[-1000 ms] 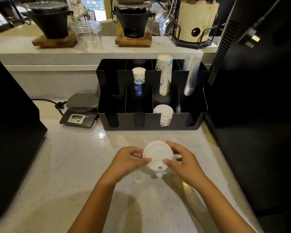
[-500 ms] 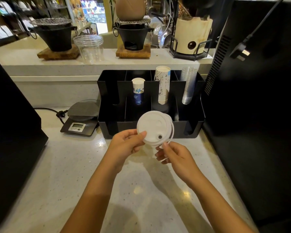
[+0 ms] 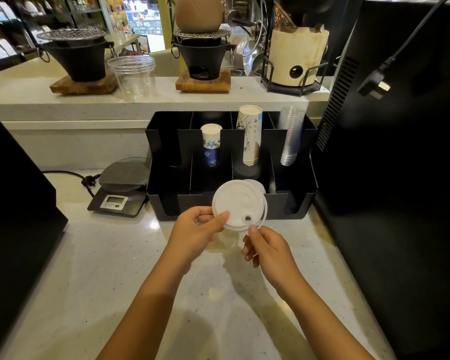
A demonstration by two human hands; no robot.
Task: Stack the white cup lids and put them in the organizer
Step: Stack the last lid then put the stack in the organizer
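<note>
- Above the counter point(image 3: 115, 268), head view: the stack of white lids point(image 3: 238, 203) is held tilted, just in front of the black organizer point(image 3: 166, 201).
- Left hand point(image 3: 195, 229): thumb and fingers pinch the stack's left rim.
- Right hand point(image 3: 269, 252): fingers curled, thumb tip touching the lower right rim.

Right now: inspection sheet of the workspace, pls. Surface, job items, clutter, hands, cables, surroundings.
Surface: speckled counter, bare in front.
Job's things: white cup lids held tilted before the black organizer.
Clutter: paper cup stacks, clear cups in the rear slots; digital scale beside it.
Hands: left hand pinches the lids' left edge; right hand holds the lower edge.
Cables: black cord by the scale; hanging plug.
Surroundings: raised ledge with stoves, dark machines either side.
</note>
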